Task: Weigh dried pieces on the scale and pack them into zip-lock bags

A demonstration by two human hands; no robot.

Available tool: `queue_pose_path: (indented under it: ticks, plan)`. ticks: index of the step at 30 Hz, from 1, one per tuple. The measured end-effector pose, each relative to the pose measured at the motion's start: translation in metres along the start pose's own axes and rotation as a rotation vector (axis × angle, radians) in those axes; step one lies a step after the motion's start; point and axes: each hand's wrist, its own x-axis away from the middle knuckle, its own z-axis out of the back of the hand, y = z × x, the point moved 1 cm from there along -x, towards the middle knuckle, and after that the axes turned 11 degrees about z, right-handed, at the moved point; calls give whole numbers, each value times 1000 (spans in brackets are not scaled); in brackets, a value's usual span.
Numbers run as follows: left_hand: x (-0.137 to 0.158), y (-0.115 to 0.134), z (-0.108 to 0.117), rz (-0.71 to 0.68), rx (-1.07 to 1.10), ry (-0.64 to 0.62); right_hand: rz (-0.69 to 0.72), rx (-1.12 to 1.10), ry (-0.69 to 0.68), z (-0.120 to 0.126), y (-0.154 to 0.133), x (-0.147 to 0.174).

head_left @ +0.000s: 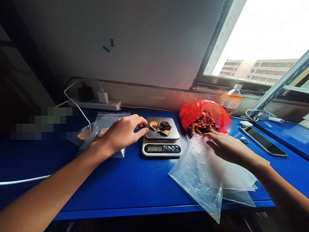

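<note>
On a white digital kitchen scale (161, 149) lie three dried slices (164, 132), one of them darker, on the metal plate. My left hand (125, 130) hovers at the plate's left edge, thumb and fingers apart, with nothing seen between them. My right hand (223, 145) reaches out to the mouth of a red plastic bag (193, 111), its fingers stretched at the heap of brown dried slices (204, 124) inside; the fingertips are partly lost among them. Beneath that hand, clear zip bags (200, 174) overlap and hang past the table's front edge.
Behind my left forearm lie clear bags (109, 117) with pale pieces in them. A power strip (113, 104) with a white charger (102, 96) runs along the wall. To the right are a phone (263, 141), a white earbud case (246, 124) and an orange-labelled bottle (231, 99).
</note>
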Motion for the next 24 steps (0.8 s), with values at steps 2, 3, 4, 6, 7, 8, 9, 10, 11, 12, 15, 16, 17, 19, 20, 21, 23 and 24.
queue_pose_path:
  ticks: [2,3,4,6,7,8,9,10,11,12,15,16,17,19,20,21,23,24]
  plan:
    - [0,0,0,-1,-3,-5,-16,43,-57,0,-2,2]
    - [0,-1,-1,-2,-5,-8,-28,62,-71,2,-5,3]
    - [0,-1,-1,-2,-5,-10,-47,73,-58,4,-8,4]
    - [0,-1,-1,-4,-4,-7,-98,84,-6,9,-18,5]
    - [0,-1,-1,-7,-3,-3,-105,80,14,11,-23,6]
    - [0,-1,-1,-11,-1,0,-94,69,25,11,-28,7]
    - [0,-1,-1,-16,1,2,-71,56,25,10,-33,8]
    - [0,0,-1,-19,3,2,-46,43,17,8,-36,8]
    - [0,0,-1,-20,5,2,-26,32,4,6,-39,9]
    - [1,0,-1,-19,6,1,-16,28,-13,3,-41,9]
    - [1,1,-1,-8,9,-2,-37,38,-47,-1,-41,9]
    - [1,1,-1,-6,9,-2,-44,42,-49,-2,-42,9]
    - [1,1,-1,-6,8,-4,-51,49,-46,-1,-42,9]
    - [1,1,-1,-8,5,-6,-57,64,-34,1,-44,8]
    - [0,1,-2,-8,3,-6,-53,69,-30,2,-45,7]
    - [0,1,-2,-7,0,-3,-47,72,-26,2,-47,7]
    - [1,1,-2,-6,-2,2,-39,69,-19,3,-49,6]
    - [1,1,-2,-9,-1,4,-40,62,-15,3,-50,5]
